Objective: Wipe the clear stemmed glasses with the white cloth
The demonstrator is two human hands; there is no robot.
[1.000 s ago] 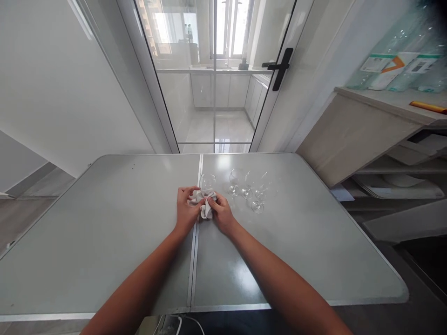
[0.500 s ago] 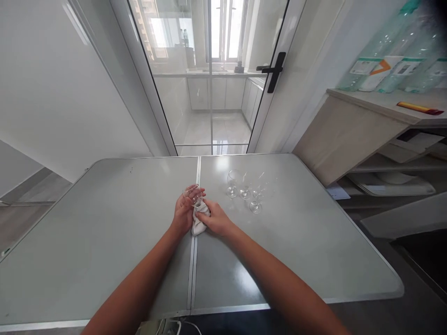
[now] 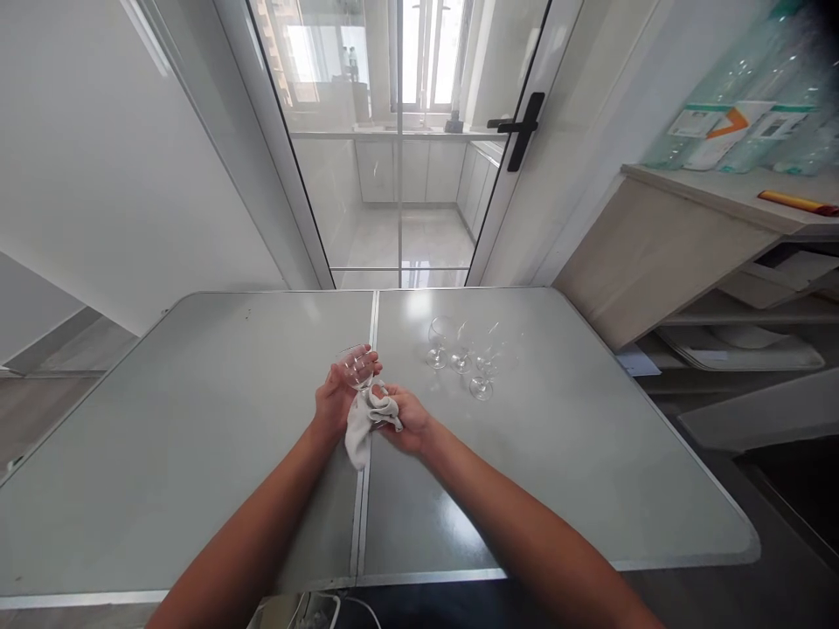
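Observation:
A clear stemmed glass (image 3: 356, 367) lies tilted over the table's middle seam, its bowl cradled by the curled fingers of my left hand (image 3: 336, 395). Around the stem and foot is a white cloth (image 3: 363, 424), with one end hanging down toward me. My right hand (image 3: 409, 419) grips the cloth at the foot end; part of the foot seems to show through the folds. To the right, several more clear stemmed glasses (image 3: 481, 387) stand upright close together on the table, their thin outlines hard to separate.
The grey folding table (image 3: 197, 454) has a metal edge and a centre seam. Beyond it stands a glazed door with a black handle (image 3: 521, 131). At right, a wooden shelf unit (image 3: 609, 262) carries large plastic bottles (image 3: 734, 131). Cables (image 3: 334, 607) lie at the near edge.
The cloth has loosened and opened out, with its end now hanging lower left. My right hand has turned and shifted slightly down and right; the glass has tilted a little left.

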